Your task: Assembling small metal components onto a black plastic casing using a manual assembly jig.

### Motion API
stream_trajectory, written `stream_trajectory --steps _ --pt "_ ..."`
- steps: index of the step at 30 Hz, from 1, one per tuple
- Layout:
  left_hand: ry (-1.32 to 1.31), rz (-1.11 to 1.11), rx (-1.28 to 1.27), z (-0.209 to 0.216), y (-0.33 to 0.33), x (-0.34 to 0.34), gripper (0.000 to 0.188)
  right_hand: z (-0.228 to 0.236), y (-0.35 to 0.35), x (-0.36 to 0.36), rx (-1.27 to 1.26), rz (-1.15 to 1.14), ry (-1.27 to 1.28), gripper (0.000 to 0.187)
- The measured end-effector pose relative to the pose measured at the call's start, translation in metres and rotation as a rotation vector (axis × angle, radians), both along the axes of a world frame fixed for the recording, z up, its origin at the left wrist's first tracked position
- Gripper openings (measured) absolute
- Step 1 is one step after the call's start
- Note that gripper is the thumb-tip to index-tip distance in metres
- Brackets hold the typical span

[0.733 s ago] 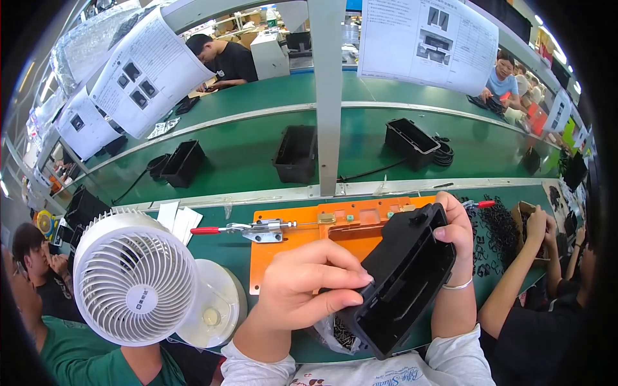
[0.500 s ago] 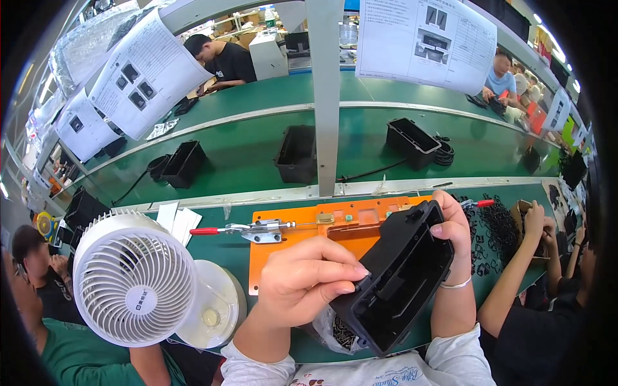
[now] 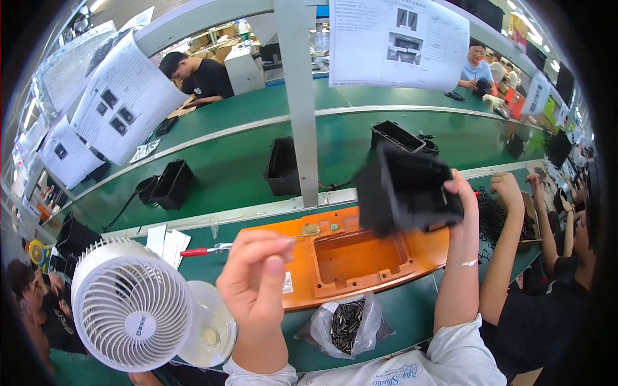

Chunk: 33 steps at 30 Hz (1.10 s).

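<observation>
Fingers, R hand [image 3: 462, 195], clamped on blk box [image 3: 386, 199], motion-blurred | L hand [image 3: 254, 273] half-curled, can't tell if holding | vs earlier: box up, parts bag [image 3: 371, 318] uncovered

I'm on a factory assembly line — long green worktop [image 3: 225, 151], printed sheets [image 3: 399, 67] hung from a metal frame [image 3: 299, 122], an orange fixture [image 3: 421, 252], co-workers [image 3: 212, 80] around me.
</observation>
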<state>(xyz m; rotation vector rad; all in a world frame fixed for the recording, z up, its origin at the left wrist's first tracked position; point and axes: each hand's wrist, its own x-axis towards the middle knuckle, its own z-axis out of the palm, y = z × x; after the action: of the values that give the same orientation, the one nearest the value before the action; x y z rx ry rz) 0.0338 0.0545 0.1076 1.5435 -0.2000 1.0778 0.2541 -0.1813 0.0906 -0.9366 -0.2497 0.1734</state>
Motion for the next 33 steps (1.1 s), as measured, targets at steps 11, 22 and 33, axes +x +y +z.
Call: stream_trajectory --steps 11,22,33 --pt "-0.106 0.112 0.062 0.003 0.007 -0.005 0.015 -0.034 0.046 0.13 -0.579 0.118 0.261 0.036" --pt "-0.14 0.175 0.006 0.011 0.016 -0.006 0.016 -0.049 0.035 0.19 -2.216 -0.083 -0.545 0.041" --pt "0.014 0.017 0.016 0.007 0.001 0.005 0.021 0.044 -0.016 0.11 -0.794 -0.318 -0.271 0.019"
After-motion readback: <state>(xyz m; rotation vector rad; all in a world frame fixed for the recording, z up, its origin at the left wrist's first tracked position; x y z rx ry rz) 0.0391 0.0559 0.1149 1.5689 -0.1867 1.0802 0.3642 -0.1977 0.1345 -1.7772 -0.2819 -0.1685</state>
